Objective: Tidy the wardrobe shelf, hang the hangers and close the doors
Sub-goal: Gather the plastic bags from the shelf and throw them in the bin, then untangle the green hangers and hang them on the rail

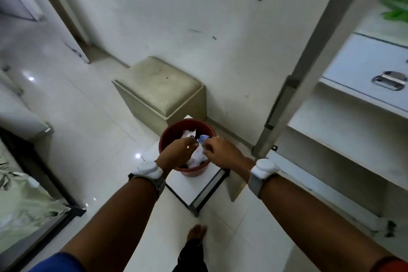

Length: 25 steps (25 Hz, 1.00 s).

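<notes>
Both hands hover with loosely curled fingers over red bin beside beige stool; wardrobe door open.

A beige padded stool stood against a scuffed white wall. Glossy white floor tiles stretched left of the stool, reflecting ceiling lights.

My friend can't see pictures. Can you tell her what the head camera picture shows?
Two hands, the left hand and right hand, reach over a red bin full of crumpled paper on a low white stand. A beige stool sits behind it by the wall, and an open wardrobe door stands on the right.
</notes>
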### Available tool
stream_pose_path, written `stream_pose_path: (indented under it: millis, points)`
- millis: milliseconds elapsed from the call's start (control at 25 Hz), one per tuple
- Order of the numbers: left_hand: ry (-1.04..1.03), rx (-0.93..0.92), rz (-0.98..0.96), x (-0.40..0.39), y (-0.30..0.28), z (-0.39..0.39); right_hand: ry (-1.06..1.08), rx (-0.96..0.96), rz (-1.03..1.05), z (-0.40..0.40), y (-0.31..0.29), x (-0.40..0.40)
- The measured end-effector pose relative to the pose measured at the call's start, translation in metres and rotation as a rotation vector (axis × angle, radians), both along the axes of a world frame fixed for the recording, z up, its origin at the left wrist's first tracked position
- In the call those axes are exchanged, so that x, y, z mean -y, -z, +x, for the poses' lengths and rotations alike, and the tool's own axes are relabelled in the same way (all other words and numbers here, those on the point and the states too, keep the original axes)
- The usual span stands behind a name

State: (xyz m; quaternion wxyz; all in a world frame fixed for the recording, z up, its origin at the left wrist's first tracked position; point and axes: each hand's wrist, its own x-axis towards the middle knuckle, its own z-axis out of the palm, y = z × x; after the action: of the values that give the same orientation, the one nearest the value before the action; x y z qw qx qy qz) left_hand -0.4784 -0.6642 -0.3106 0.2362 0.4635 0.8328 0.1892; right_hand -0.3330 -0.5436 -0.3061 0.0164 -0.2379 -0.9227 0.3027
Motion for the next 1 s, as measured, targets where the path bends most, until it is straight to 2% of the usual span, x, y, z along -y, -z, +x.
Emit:
stream_pose_path:
  millis: [120,200,280,400,520,680,800,1000]
  points:
    - [0.08,-0.016,-0.02,0.011,-0.034,0.081,-0.136,0.032,-0.036,0.085,-0.035,0.014]
    - [0.286,-0.066,-0.116,0.003,-0.052,0.137,-0.204,0.09,-0.017,0.142,-0.057,0.012]
    - [0.488,-0.09,-0.132,-0.021,-0.073,0.199,-0.187,0.134,0.012,0.21,-0.085,-0.004]
    - [0.6,-0.062,-0.036,-0.072,-0.115,0.282,-0.07,0.1,0.055,0.304,-0.135,-0.045]
    - [0.557,0.066,0.17,-0.134,-0.167,0.345,0.123,0.019,0.194,0.379,-0.193,-0.094]
    - [0.58,-0.014,0.413,-0.227,-0.245,0.403,0.415,-0.047,0.382,0.457,-0.263,-0.162]
    - [0.622,-0.029,0.478,-0.289,-0.284,0.429,0.605,-0.068,0.451,0.496,-0.293,-0.212]
    - [0.669,-0.049,0.517,-0.381,-0.315,0.448,0.714,-0.033,0.543,0.528,-0.306,-0.286]
